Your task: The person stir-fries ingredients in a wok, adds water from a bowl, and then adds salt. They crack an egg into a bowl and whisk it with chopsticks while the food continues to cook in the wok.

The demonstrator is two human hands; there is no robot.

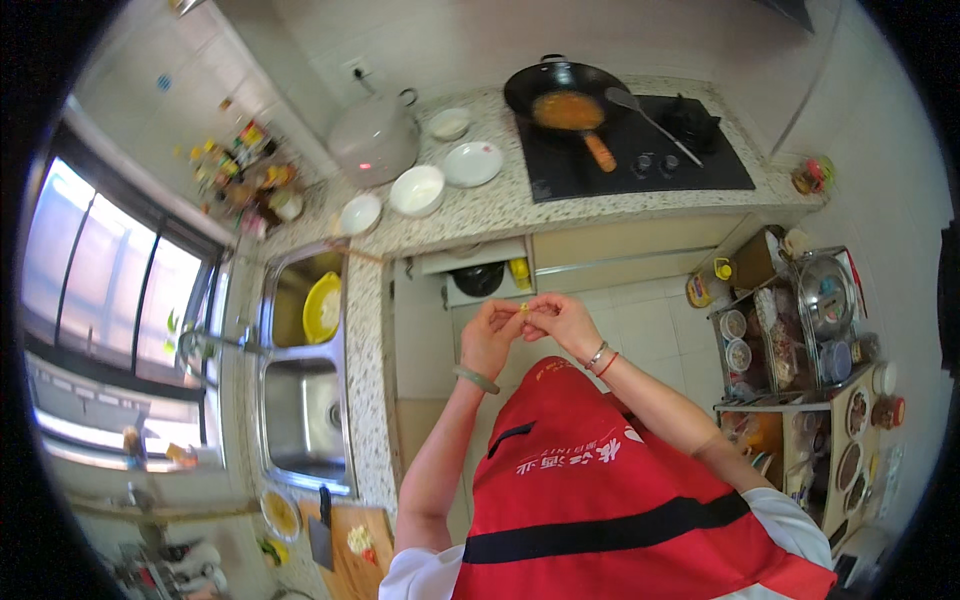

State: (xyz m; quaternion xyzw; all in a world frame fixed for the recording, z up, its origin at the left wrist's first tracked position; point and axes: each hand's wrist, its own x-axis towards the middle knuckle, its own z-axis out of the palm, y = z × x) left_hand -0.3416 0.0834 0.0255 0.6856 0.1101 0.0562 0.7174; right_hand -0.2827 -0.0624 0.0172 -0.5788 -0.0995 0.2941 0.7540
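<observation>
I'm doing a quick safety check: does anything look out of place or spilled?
I see no spill, but the compartment under the counter seems open, exposing a dark round vessel, while the cabinet front to its right looks shut.

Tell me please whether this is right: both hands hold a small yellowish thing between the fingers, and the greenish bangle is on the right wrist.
Not quite: the head view shows the greenish bangle on the wrist of the left hand, not the right hand. Both do hold the small yellowish thing between the fingers.
</observation>
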